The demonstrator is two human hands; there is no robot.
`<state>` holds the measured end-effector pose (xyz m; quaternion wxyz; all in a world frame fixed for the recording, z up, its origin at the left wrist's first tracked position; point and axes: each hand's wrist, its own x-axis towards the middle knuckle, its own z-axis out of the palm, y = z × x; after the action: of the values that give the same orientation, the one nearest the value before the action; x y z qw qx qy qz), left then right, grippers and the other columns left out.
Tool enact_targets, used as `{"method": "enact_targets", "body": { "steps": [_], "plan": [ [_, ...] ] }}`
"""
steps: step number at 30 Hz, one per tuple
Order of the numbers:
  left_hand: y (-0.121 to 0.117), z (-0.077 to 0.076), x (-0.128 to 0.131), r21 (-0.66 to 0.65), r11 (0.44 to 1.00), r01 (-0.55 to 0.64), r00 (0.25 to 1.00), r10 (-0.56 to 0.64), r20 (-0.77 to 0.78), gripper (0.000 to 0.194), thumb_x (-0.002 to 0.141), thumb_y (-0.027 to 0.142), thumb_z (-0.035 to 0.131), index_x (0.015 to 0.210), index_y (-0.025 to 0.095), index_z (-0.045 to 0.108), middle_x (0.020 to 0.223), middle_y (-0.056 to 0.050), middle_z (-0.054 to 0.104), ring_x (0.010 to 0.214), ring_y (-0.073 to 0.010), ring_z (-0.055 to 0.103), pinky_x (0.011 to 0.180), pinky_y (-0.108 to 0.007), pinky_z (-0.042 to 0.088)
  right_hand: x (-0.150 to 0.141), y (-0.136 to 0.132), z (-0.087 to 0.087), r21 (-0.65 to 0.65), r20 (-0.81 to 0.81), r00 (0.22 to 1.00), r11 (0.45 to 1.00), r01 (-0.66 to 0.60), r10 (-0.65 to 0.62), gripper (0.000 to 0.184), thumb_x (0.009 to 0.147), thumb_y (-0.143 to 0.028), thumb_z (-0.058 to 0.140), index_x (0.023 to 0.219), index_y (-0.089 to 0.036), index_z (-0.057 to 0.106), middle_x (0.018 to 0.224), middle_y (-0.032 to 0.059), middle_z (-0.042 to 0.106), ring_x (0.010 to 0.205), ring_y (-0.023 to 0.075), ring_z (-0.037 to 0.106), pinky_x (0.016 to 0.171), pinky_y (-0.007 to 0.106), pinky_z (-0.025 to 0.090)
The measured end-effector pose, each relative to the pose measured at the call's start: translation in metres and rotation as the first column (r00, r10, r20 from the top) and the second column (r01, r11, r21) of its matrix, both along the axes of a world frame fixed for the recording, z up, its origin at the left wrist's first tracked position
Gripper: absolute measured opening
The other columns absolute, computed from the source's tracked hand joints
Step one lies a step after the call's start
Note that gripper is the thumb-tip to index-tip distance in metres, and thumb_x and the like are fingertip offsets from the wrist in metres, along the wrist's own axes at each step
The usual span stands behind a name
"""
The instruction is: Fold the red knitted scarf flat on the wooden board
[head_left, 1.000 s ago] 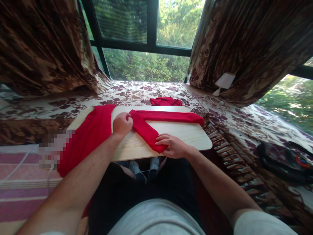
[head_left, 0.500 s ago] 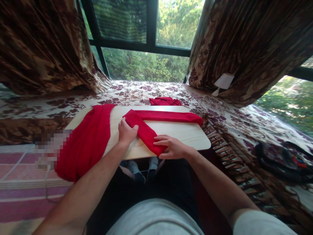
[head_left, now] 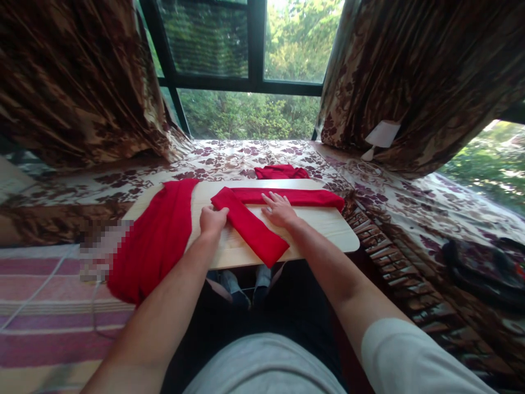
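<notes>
A long red cloth strip [head_left: 256,230] lies folded at an angle on a pale wooden board [head_left: 328,230]. One arm of it runs along the board's far side, the other slants towards me. At the fold, my left hand [head_left: 214,220] pinches the strip's edge between thumb and fingers, some of them hidden. My right hand [head_left: 281,210] rests palm down with fingers spread, its fingertips on the far arm. To the left, a wider piece of red cloth [head_left: 158,235] drapes over the board's end and hangs down.
Beyond the board, a crumpled red cloth [head_left: 282,172] lies on the floral cover [head_left: 229,156]. A small white lamp [head_left: 382,134] stands at the back right by the curtain [head_left: 361,65]. A dark bag [head_left: 479,273] lies at the right, and striped bedding [head_left: 41,306] is at the left.
My right hand has let go of the slanting arm's near end and moved up to the far arm. The left hand stays at the fold. The view has shifted slightly.
</notes>
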<state>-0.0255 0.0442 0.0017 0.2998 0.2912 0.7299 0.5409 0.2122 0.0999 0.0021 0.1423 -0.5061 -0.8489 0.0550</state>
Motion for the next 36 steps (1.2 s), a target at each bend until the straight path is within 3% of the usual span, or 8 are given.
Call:
{"method": "enact_targets", "body": {
  "steps": [3, 7, 13, 16, 19, 22, 26, 36],
  "plan": [
    [0.011, 0.006, 0.0, 0.009, 0.997, 0.083, 0.955, -0.082, 0.285, 0.032, 0.066, 0.02, 0.075, 0.097, 0.014, 0.068, 0.088, -0.012, 0.075, 0.089, -0.0296, 0.072, 0.075, -0.039, 0.058, 0.0, 0.002, -0.006, -0.006, 0.028, 1.0, 1.0, -0.011, 0.011, 0.058, 0.101, -0.052, 0.041, 0.155, -0.03, 0.039, 0.164, 0.0099, 0.029, 0.151, 0.0321, 0.025, 0.12, 0.058, 0.017],
    [0.02, 0.013, 0.009, 0.004, 0.992, 0.126, 0.891, -0.115, 0.439, 0.017, 0.071, 0.014, 0.072, 0.087, 0.013, 0.067, 0.068, -0.006, 0.07, 0.06, -0.0205, 0.068, 0.06, -0.033, 0.058, 0.003, 0.004, -0.009, 0.001, 0.05, 0.999, 1.0, 0.0, 0.0, 0.056, 0.101, -0.054, 0.04, 0.153, -0.033, 0.042, 0.164, 0.0057, 0.031, 0.151, 0.0295, 0.026, 0.12, 0.056, 0.019],
    [0.024, 0.022, 0.015, 0.116, 0.985, 0.131, 0.791, -0.174, 0.586, 0.013, 0.075, 0.01, 0.068, 0.088, 0.014, 0.068, 0.07, -0.005, 0.072, 0.065, -0.0188, 0.071, 0.067, -0.029, 0.061, 0.002, 0.002, -0.009, 0.022, 0.041, 0.999, 1.0, 0.015, -0.016, 0.053, 0.1, -0.054, 0.041, 0.15, -0.036, 0.047, 0.162, 0.0019, 0.035, 0.15, 0.0273, 0.028, 0.12, 0.054, 0.021],
    [0.033, 0.023, 0.006, 0.285, 0.955, 0.082, 0.784, -0.238, 0.574, 0.016, 0.075, 0.009, 0.068, 0.089, 0.015, 0.068, 0.076, -0.004, 0.073, 0.072, -0.0186, 0.073, 0.073, -0.03, 0.061, 0.002, 0.001, -0.011, 0.032, 0.003, 1.0, 0.999, 0.024, -0.024, 0.051, 0.099, -0.054, 0.044, 0.145, -0.036, 0.052, 0.159, 0.0005, 0.041, 0.148, 0.0259, 0.032, 0.12, 0.052, 0.022],
    [0.049, 0.018, -0.01, 0.384, 0.92, 0.079, 0.847, -0.265, 0.46, 0.02, 0.071, 0.008, 0.069, 0.09, 0.015, 0.069, 0.08, -0.004, 0.074, 0.077, -0.0197, 0.073, 0.076, -0.032, 0.061, 0.003, 0.002, -0.013, 0.057, -0.054, 0.998, 0.998, 0.031, -0.028, 0.046, 0.097, -0.052, 0.05, 0.139, -0.035, 0.058, 0.154, -0.0006, 0.048, 0.144, 0.0247, 0.037, 0.12, 0.051, 0.022],
    [0.061, 0.01, -0.025, 0.293, 0.946, 0.138, 0.913, -0.237, 0.332, 0.027, 0.066, 0.008, 0.073, 0.092, 0.015, 0.07, 0.083, -0.005, 0.075, 0.076, -0.0204, 0.073, 0.074, -0.032, 0.061, 0.004, 0.002, -0.015, 0.074, -0.086, 0.996, 0.997, 0.032, -0.026, 0.044, 0.095, -0.049, 0.054, 0.136, -0.033, 0.061, 0.15, -0.0002, 0.052, 0.14, 0.0243, 0.041, 0.12, 0.051, 0.022],
    [0.065, 0.003, -0.035, 0.143, 0.964, 0.226, 0.918, -0.259, 0.299, 0.03, 0.063, 0.009, 0.077, 0.092, 0.014, 0.071, 0.08, -0.007, 0.074, 0.068, -0.0208, 0.071, 0.065, -0.033, 0.06, 0.004, 0.002, -0.014, 0.074, -0.092, 0.996, 0.997, 0.023, -0.016, 0.043, 0.095, -0.048, 0.054, 0.135, -0.033, 0.062, 0.149, -0.0002, 0.053, 0.14, 0.0242, 0.042, 0.12, 0.051, 0.023],
    [0.057, 0.007, -0.032, 0.083, 0.981, 0.177, 0.941, -0.193, 0.277, 0.028, 0.082, 0.024, 0.071, 0.108, 0.014, 0.068, 0.082, -0.008, 0.073, 0.069, -0.0201, 0.07, 0.063, -0.032, 0.059, 0.003, -0.001, -0.011, 0.06, -0.066, 0.997, 0.998, 0.031, -0.027, 0.046, 0.096, -0.049, 0.051, 0.139, -0.033, 0.058, 0.152, -0.0003, 0.05, 0.142, 0.0243, 0.039, 0.12, 0.052, 0.022]
  ]
}}
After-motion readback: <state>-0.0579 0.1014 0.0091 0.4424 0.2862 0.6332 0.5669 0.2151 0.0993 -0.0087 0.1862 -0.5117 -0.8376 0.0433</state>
